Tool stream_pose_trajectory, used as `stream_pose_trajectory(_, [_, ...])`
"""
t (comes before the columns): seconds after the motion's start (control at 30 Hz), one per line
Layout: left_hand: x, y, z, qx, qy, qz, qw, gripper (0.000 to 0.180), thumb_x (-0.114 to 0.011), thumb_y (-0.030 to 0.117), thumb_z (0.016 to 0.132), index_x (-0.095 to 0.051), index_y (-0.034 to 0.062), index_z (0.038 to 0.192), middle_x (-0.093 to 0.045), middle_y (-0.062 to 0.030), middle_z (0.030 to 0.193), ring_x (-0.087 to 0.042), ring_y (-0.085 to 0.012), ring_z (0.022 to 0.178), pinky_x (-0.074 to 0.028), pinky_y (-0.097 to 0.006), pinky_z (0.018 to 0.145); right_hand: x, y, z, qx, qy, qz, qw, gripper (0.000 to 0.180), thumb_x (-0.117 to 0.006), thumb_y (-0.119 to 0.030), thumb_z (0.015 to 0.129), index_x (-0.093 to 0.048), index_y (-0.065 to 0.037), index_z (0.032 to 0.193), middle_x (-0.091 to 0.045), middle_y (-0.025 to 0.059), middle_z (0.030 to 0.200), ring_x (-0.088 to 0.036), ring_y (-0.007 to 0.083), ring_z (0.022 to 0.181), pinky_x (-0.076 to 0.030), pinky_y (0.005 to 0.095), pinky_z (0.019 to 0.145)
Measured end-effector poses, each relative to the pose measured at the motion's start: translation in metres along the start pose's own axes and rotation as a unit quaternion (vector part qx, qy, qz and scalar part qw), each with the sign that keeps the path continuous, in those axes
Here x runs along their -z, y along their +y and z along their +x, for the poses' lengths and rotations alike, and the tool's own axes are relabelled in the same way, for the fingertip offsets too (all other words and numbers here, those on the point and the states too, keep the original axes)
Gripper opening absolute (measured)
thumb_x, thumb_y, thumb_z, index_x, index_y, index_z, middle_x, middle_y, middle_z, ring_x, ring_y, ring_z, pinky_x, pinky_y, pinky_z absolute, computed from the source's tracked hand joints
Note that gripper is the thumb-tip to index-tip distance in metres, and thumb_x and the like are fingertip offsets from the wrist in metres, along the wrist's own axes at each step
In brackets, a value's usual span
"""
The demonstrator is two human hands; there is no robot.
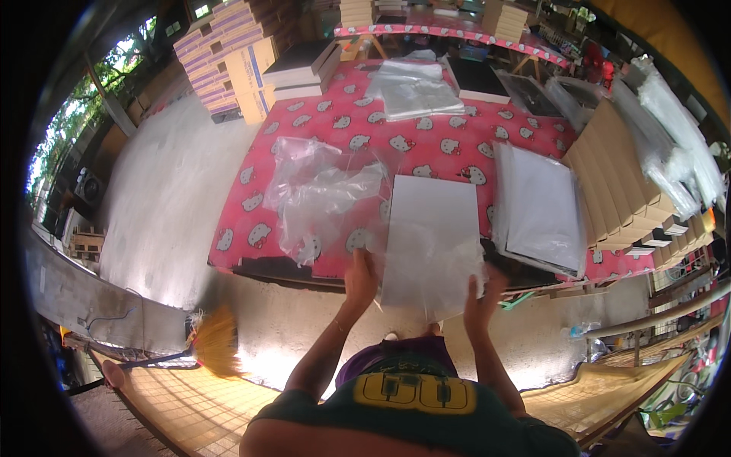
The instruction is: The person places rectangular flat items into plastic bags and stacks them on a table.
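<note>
A white flat rectangular panel (pixel 435 199) lies at the near edge of the table, its lower part covered by a clear plastic bag (pixel 425 263). My left hand (pixel 361 279) is closed in a pinch on the bag's left edge. At the right edge, my right hand (pixel 484 294) has its thumb against the bag; its fingers are partly smeared by motion, and they appear closed on the plastic. Crumpled clear plastic (pixel 324 190) lies left of the panel. To the right rests a stack of white sheets in clear plastic (pixel 539 206).
The table has a pink cartoon-print cover (pixel 259 194). Folded plastic bags (pixel 419 90), black-topped stacks (pixel 303 62) and a dark flat box (pixel 477 78) stand farther back. Brown cartons (pixel 615 171) line the right side. Stacked boxes (pixel 227 57) rise at far left; a broom (pixel 217 343) is at lower left.
</note>
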State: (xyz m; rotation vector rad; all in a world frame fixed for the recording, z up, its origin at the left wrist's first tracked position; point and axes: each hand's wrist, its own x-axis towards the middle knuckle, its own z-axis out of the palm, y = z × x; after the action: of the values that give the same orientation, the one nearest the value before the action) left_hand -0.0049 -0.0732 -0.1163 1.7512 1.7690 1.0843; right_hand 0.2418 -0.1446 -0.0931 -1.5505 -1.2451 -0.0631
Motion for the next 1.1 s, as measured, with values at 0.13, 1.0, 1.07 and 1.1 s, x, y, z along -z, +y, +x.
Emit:
stream_pose_trajectory(0.13, [0.002, 0.074, -0.022, -0.194, -0.121, -0.079, 0.97, 0.013, -0.052, 0.006, 0.089, -0.053, 0.0031, 0.101, -0.063, -0.0154, 0.084, -0.064, -0.0328, 0.078, -0.05, -0.043, 0.063, -0.019, -0.067, -0.004, -0.388, -0.304, 0.486, 0.722, 0.027, -0.056, -0.025, 0.095, -0.061, -0.003, 0.109, -0.062, 0.0014, 0.097, -0.058, 0.0119, 0.088, -0.045, 0.0295, 0.079])
stream_pose_trajectory(1.0, [0.035, 0.109, -0.018, -0.019, -0.162, -0.39, 0.906, 0.022, -0.06, 0.007, 0.088, -0.059, 0.001, 0.109, -0.06, -0.0174, 0.111, -0.065, -0.0213, 0.09, -0.052, -0.031, 0.077, -0.014, -0.063, -0.006, -0.385, -0.405, 0.537, 0.632, 0.022, -0.057, -0.019, 0.094, -0.059, -0.004, 0.11, -0.062, 0.0037, 0.102, -0.059, 0.0128, 0.094, -0.046, 0.03, 0.084])
stream_pose_trajectory(1.07, [0.03, 0.107, -0.02, -0.03, -0.081, -0.322, 0.943, 0.02, -0.062, 0.01, 0.088, -0.061, 0.0001, 0.105, -0.062, -0.0174, 0.102, -0.065, -0.0208, 0.085, -0.051, -0.032, 0.073, -0.015, -0.066, 0.001, -0.392, -0.36, 0.566, 0.629, 0.022, -0.058, -0.016, 0.094, -0.06, -0.004, 0.111, -0.063, 0.0043, 0.103, -0.059, 0.0139, 0.098, -0.046, 0.0321, 0.087])
stream_pose_trajectory(1.1, [0.028, 0.105, -0.022, -0.035, -0.039, -0.286, 0.957, 0.019, -0.063, 0.012, 0.088, -0.062, -0.0003, 0.102, -0.063, -0.0174, 0.098, -0.065, -0.0206, 0.083, -0.051, -0.032, 0.071, -0.016, -0.067, 0.0, -0.385, -0.35, 0.565, 0.641, 0.022, -0.058, -0.016, 0.093, -0.06, -0.003, 0.111, -0.064, 0.0051, 0.103, -0.06, 0.0142, 0.097, -0.046, 0.0318, 0.087])
